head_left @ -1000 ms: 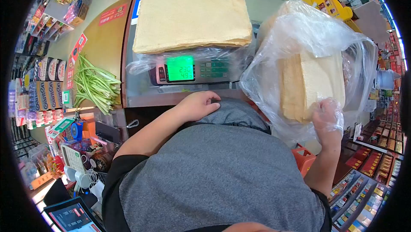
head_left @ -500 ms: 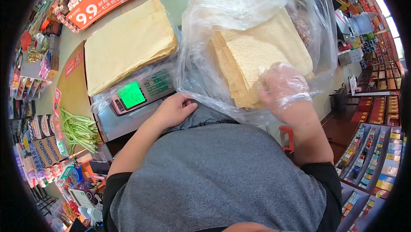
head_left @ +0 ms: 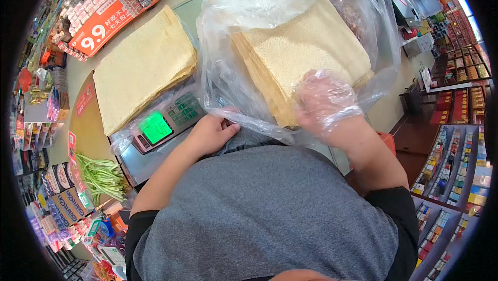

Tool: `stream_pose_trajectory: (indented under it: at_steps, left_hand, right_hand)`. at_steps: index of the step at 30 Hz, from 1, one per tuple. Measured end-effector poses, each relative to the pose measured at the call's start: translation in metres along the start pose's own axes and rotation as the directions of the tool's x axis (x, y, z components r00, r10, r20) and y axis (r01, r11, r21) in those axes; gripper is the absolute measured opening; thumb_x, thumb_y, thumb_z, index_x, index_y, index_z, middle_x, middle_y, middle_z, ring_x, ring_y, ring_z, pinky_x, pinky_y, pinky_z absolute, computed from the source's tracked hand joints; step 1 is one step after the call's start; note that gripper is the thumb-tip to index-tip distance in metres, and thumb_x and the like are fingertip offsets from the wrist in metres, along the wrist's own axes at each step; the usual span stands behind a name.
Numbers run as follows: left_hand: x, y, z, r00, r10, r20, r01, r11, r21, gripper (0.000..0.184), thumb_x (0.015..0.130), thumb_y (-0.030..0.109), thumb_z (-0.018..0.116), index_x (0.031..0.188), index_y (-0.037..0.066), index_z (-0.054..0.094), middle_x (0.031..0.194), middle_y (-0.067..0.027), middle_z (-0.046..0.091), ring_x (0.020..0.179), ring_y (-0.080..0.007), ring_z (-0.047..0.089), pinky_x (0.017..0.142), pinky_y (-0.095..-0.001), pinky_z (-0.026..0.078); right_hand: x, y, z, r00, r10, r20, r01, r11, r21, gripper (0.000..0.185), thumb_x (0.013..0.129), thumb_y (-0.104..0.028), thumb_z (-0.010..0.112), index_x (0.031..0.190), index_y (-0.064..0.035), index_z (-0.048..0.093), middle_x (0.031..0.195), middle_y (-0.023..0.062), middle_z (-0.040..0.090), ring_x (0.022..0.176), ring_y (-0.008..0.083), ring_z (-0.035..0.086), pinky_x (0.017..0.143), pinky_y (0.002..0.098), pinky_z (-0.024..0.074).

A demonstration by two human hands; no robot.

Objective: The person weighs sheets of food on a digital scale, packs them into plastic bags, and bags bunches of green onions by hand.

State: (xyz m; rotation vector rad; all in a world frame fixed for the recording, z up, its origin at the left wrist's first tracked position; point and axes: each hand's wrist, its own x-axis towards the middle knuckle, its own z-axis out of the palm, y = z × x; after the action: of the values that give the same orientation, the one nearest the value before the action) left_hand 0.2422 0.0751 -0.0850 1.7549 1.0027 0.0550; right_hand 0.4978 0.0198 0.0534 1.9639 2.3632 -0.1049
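A thick stack of pale yellow tofu sheets (head_left: 311, 37) lies inside a large clear plastic bag (head_left: 223, 58). My right hand (head_left: 327, 102), in a thin clear plastic glove, is at the near edge of this stack with its fingers bent over the top sheets; the fingertips are partly hidden. Beside the bag's near left edge, my left hand (head_left: 215, 133) is bare, its fingers closed on the plastic. A second stack of tofu sheets (head_left: 148, 68) rests on a digital scale (head_left: 168, 120) with a lit green display.
Green vegetable stalks (head_left: 101, 177) lie at the counter's left end. An orange 9.9 sign (head_left: 104, 29) fronts small packaged goods at the far left. Brownish food (head_left: 347, 16) shows inside the bag behind the stack. Product shelves (head_left: 446, 172) stand on the right.
The whole view has shifted slightly, moving the bag and both stacks left in the picture. My right hand stays at the stack's near edge, a little further onto it. My left hand keeps its place.
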Motion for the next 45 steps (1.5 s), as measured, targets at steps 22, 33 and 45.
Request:
stream_pose_trajectory:
  at_steps: [22, 33, 45]
  left_hand:
    - [0.068, 0.027, -0.066, 0.487, 0.73, -0.479, -0.479, 0.682, 0.553, 0.048, 0.081, 0.0, 0.063, 0.129, 0.006, 0.061, 0.132, -0.0215, 0.057, 0.123, -0.0413, 0.053, 0.106, -0.0456, 0.043]
    - [0.129, 0.081, -0.086, 0.499, 0.752, -0.431, -0.607, 0.658, 0.445, 0.021, 0.079, 0.016, 0.072, 0.097, 0.005, 0.069, 0.096, -0.0165, 0.069, 0.095, -0.0397, 0.062, 0.09, -0.0471, 0.048]
    - [0.14, 0.047, -0.08, 0.458, 0.799, -0.391, -0.543, 0.599, 0.589, 0.027, 0.083, 0.019, 0.069, 0.107, 0.006, 0.068, 0.106, -0.0168, 0.067, 0.101, -0.0398, 0.061, 0.089, -0.0474, 0.05]
  right_hand:
    - [0.021, 0.083, -0.002, 0.9, 0.434, -0.043, -0.41, 0.876, 0.253, 0.02, 0.082, -0.02, 0.058, 0.09, -0.0039, 0.067, 0.089, 0.0185, 0.066, 0.088, 0.0358, 0.064, 0.08, 0.0431, 0.0502]
    - [0.052, 0.041, -0.003, 0.971, 0.114, -0.212, -0.065, 0.971, 0.228, 0.036, 0.091, -0.032, 0.056, 0.1, 0.0003, 0.067, 0.102, 0.0245, 0.067, 0.101, 0.0409, 0.063, 0.089, 0.045, 0.0504]
    - [0.13, 0.002, 0.003, 0.99, 0.126, -0.063, -0.109, 0.968, 0.227, 0.023, 0.088, -0.017, 0.06, 0.105, -0.0058, 0.072, 0.108, 0.0225, 0.069, 0.104, 0.0381, 0.066, 0.089, 0.0453, 0.0529]
